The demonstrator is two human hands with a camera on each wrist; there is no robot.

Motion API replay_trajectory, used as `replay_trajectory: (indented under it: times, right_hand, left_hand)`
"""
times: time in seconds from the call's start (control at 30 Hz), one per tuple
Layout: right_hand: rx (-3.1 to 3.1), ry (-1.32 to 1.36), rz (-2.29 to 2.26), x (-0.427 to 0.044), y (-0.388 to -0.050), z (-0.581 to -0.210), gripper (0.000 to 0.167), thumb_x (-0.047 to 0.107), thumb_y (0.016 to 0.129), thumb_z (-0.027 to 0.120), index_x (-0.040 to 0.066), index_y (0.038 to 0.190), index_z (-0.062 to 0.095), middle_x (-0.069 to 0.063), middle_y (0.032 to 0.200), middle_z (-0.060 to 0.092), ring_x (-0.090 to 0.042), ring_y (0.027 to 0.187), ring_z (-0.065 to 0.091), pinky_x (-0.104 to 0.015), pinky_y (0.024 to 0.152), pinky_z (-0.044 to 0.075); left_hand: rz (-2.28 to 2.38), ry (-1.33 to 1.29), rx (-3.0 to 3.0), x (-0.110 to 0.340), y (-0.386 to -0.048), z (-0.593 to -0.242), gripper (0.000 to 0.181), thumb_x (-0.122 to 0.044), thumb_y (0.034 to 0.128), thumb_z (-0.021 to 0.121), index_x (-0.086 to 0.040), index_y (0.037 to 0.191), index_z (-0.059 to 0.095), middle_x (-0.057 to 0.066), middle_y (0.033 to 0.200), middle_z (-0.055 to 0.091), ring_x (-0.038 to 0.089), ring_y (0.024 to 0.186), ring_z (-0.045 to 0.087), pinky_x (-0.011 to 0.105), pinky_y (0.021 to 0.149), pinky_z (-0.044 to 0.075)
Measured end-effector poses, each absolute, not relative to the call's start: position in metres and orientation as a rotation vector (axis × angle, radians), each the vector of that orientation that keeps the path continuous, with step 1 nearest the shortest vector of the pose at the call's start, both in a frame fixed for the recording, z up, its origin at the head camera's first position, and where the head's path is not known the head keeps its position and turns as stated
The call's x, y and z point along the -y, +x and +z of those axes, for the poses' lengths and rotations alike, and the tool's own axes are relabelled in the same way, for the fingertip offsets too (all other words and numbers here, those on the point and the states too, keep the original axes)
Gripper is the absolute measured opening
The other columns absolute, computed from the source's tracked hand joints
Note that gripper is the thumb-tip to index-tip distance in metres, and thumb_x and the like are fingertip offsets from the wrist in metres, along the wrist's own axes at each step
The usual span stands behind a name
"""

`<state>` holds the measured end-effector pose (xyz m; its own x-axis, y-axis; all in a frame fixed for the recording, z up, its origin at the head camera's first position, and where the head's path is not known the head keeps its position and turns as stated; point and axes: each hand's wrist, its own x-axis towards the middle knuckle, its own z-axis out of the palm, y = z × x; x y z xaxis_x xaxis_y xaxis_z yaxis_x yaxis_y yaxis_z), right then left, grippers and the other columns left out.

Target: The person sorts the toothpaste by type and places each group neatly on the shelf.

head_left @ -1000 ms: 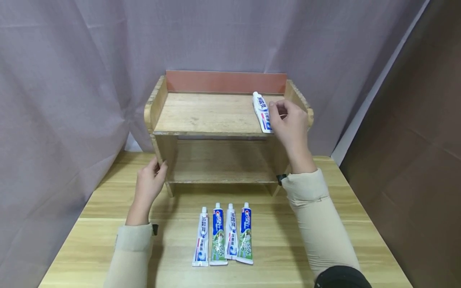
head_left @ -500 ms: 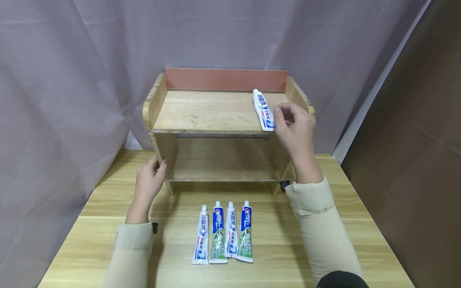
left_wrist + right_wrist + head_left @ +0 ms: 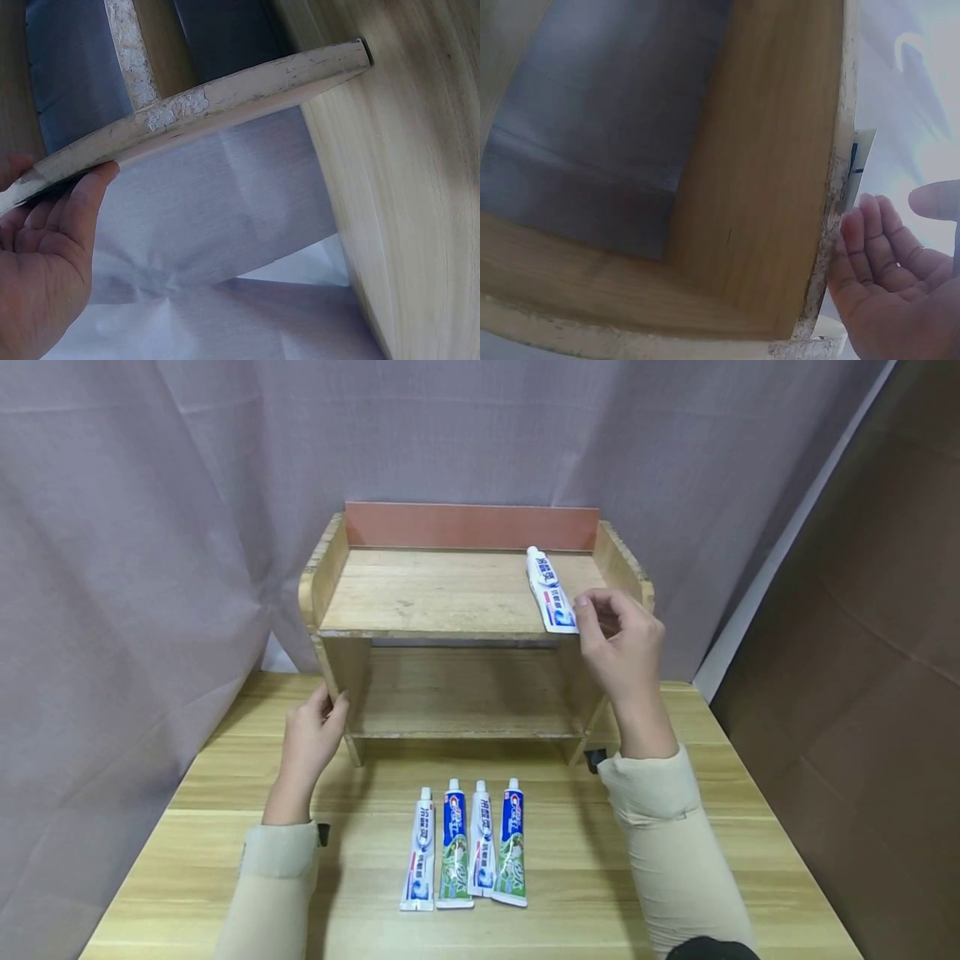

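Observation:
A white and blue toothpaste tube lies on the right part of the wooden shelf unit's top board, cap toward the back. Just right of its flat end is the right hand, fingers bent loosely. In the right wrist view the thumb stands apart from the fingers of that hand, nothing between them, while the tube's end juts past the board edge. The left hand grips the unit's left side panel; the left wrist view shows this hand with fingers and thumb on either side of the panel.
Several toothpaste tubes lie side by side on the table before the unit: a white one at left, a blue and green one, another white one and another blue and green one. A grey curtain hangs behind.
The right hand has moved a little right and toward the person, beside the tube on the top board. That tube and the left hand stay in place.

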<state>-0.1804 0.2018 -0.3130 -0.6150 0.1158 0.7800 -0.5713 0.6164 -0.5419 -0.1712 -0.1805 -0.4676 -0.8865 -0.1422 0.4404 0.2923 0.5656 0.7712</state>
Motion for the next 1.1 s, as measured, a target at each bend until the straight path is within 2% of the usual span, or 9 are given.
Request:
replay_trajectory:
  times: [0.17,0.4,0.6,0.9,1.1]
  right_hand:
    - [1.941,0.396,1.057,-0.201,-0.176,-0.318,0.018,0.015,0.094,0.069,-0.002,0.093,0.074,-0.009,0.085,0.073,-0.006,0.072,0.061,-0.01,0.066,0.05]
    - [1.92,0.392,1.062,-0.189,-0.156,-0.308,0.011,0.0,0.092,0.066,-0.01,0.09,0.07,-0.02,0.085,0.072,-0.007,0.074,0.059,-0.011,0.069,0.049]
    - [1.912,0.385,1.062,-0.199,-0.166,-0.321,0.011,0.002,0.093,0.067,-0.009,0.091,0.071,-0.019,0.088,0.072,-0.012,0.077,0.061,-0.013,0.072,0.05]
    - [1.928,0.376,1.068,-0.203,-0.163,-0.33,0.011,0.002,0.094,0.067,-0.008,0.092,0.071,-0.018,0.09,0.073,-0.014,0.079,0.061,-0.013,0.074,0.05]
    - [1.936,0.366,1.075,-0.203,-0.161,-0.333,0.011,0.002,0.094,0.066,-0.008,0.093,0.07,-0.019,0.089,0.072,-0.01,0.077,0.059,-0.012,0.072,0.048]
  left_hand:
    - [-1.254,-0.133,2.343,0.181,-0.171,-0.468,0.028,-0.023,0.1021,0.057,-0.001,0.116,0.068,0.025,0.11,0.071,0.039,0.102,0.07,0.048,0.083,0.06]
    - [-1.247,-0.13,2.339,0.18,-0.171,-0.467,0.026,-0.021,0.1017,0.058,0.0,0.115,0.068,0.026,0.109,0.071,0.039,0.101,0.071,0.048,0.083,0.06]
    - [-1.247,-0.122,2.331,0.18,-0.172,-0.468,0.025,-0.021,0.1016,0.058,0.0,0.111,0.068,0.025,0.108,0.071,0.039,0.101,0.071,0.049,0.084,0.06]
    - [-1.234,-0.132,2.334,0.18,-0.172,-0.469,0.025,-0.02,0.1019,0.057,0.0,0.111,0.067,0.026,0.107,0.071,0.039,0.101,0.071,0.049,0.083,0.06]
    - [-1.235,-0.129,2.332,0.18,-0.172,-0.469,0.023,-0.02,0.1014,0.058,-0.001,0.109,0.068,0.024,0.107,0.072,0.038,0.101,0.071,0.048,0.084,0.06]
